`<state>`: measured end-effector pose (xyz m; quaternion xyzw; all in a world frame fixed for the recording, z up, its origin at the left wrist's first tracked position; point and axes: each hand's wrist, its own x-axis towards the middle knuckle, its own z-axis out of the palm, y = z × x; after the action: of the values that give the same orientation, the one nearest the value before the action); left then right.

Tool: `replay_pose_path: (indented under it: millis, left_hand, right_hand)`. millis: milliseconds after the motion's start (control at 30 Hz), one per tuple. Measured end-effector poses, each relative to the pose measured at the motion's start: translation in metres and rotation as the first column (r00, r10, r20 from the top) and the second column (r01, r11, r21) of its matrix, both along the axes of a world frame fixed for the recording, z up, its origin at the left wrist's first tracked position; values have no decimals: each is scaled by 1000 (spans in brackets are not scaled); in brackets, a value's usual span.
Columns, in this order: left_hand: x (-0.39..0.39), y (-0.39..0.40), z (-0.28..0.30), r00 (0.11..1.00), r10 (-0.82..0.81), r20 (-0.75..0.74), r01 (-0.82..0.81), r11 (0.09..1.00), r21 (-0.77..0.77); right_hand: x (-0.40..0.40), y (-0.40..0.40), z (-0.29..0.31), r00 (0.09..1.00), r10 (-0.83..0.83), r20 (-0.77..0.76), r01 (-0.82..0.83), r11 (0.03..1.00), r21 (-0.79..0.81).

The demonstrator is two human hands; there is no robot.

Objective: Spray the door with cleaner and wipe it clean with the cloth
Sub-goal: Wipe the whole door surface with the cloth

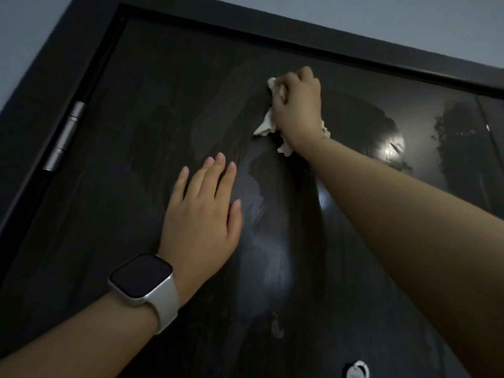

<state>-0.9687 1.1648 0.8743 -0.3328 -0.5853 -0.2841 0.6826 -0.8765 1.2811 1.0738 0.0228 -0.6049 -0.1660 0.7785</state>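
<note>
— Biggest thing in view?
— Dark glossy door (169, 110), filling nearly everything, streaked with wet smears around the centre.
— And around it?
— Black frame (300, 36) along the top, from ten o'clock to three o'clock.
— Hands?
— Left hand (200, 214) near centre, at about seven o'clock from the other, fingers straight, palm flat against the door, grasping nothing. Right hand (296, 105) at one o'clock, fingers curled, clutching a crumpled white cloth (266, 125) pressed to the door.
— Smaller bits?
— White-strapped watch (144, 282) on the left wrist. Silver hinge (65, 135) at nine o'clock. Round metal fitting (357, 371) at five o'clock.
</note>
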Motion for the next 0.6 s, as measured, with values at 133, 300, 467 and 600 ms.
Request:
replay_pose_path:
  millis: [133,300,467,600]
  left_hand:
    - [11,-6,34,998,53,-18,-52,997,52]
    - [19,16,85,996,-29,-89,34,998,51]
    - [14,29,94,987,-123,-101,132,987,95]
    - [13,30,93,986,-139,-88,147,985,90]
  right_hand:
    - [15,25,1,999,-25,46,21,996,81]
    - [35,46,22,999,-14,-30,13,999,-39]
    - [85,96,38,988,-14,-153,-24,969,-245]
    - [87,91,42,970,5,-244,-107,908,-406]
